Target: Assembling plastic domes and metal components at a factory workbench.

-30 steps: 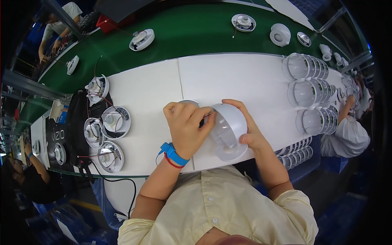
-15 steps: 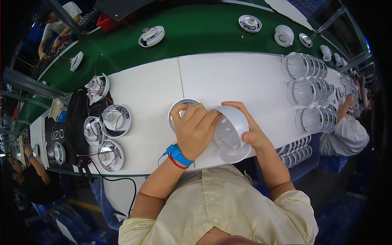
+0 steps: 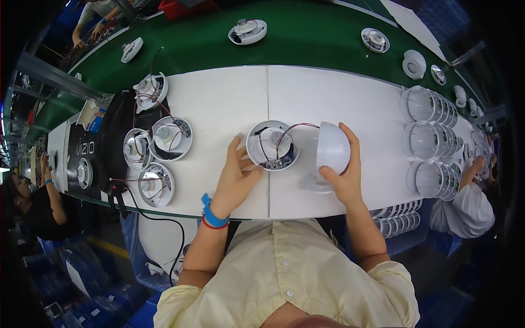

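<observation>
In front of me on the white table lies a round white base (image 3: 272,143) with a circuit board and a white central part. My left hand (image 3: 236,179), wearing a blue wrist strap, is at its lower left edge, fingers apart and holding nothing. To the right, my right hand (image 3: 348,172) grips a white cup-shaped housing (image 3: 333,146) around its outer side, thumb in front and fingers behind. The housing is tipped sideways, its opening toward the base. A red and black wire (image 3: 303,125) arches from the base to the housing's opening; where it ends is hidden.
Several similar wired bases (image 3: 171,138) sit at the left beside a black bag (image 3: 116,123). Rows of nested clear-sided cups (image 3: 429,139) stand at the right. Beyond the table, a green belt (image 3: 311,38) carries more parts. People work on both sides.
My left hand has come out of the housing and moved left to the base, its fingers spreading. My right hand has turned the housing toward the base, and the wire now shows between them.
</observation>
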Available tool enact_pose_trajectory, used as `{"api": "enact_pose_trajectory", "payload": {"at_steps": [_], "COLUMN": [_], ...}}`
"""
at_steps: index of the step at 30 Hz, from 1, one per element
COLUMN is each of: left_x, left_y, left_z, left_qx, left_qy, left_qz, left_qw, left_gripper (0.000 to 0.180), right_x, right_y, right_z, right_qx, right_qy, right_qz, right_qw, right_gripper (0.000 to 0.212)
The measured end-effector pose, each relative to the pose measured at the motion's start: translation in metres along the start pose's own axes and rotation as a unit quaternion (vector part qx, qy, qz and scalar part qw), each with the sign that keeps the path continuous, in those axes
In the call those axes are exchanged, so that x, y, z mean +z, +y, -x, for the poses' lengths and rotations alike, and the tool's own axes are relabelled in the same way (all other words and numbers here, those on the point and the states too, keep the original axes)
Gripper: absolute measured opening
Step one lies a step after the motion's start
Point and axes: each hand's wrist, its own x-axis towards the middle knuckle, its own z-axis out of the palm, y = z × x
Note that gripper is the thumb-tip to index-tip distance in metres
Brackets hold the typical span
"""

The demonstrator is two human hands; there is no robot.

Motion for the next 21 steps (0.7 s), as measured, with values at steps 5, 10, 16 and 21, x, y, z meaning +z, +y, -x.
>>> {"api": "enact_pose_trajectory", "payload": {"at_steps": [5,10,16,21], "left_x": [0.029,0.028,0.022,0.047], "left_y": [-0.004,-0.019,-0.001,0.002], "left_z": [-0.017,-0.028,-0.034,-0.032], "left_qx": [0.096,0.134,0.102,0.116], "left_qy": [-0.003,-0.008,-0.034,0.018], "left_qz": [0.042,0.039,-0.092,-0.104], "left_qw": [0.995,0.990,0.990,0.988], "left_gripper": [0.092,0.096,0.077,0.069], "right_x": [0.006,0.007,0.002,0.008], "right_y": [0.021,0.024,0.023,0.024], "right_z": [0.018,0.022,0.019,0.029], "right_qx": [-0.081,-0.097,-0.122,-0.153], "right_qy": [0.029,0.047,0.034,0.038], "right_qz": [0.080,0.051,0.062,0.123], "right_qw": [0.993,0.993,0.990,0.980], "right_gripper": [0.101,0.105,0.108,0.109]}}
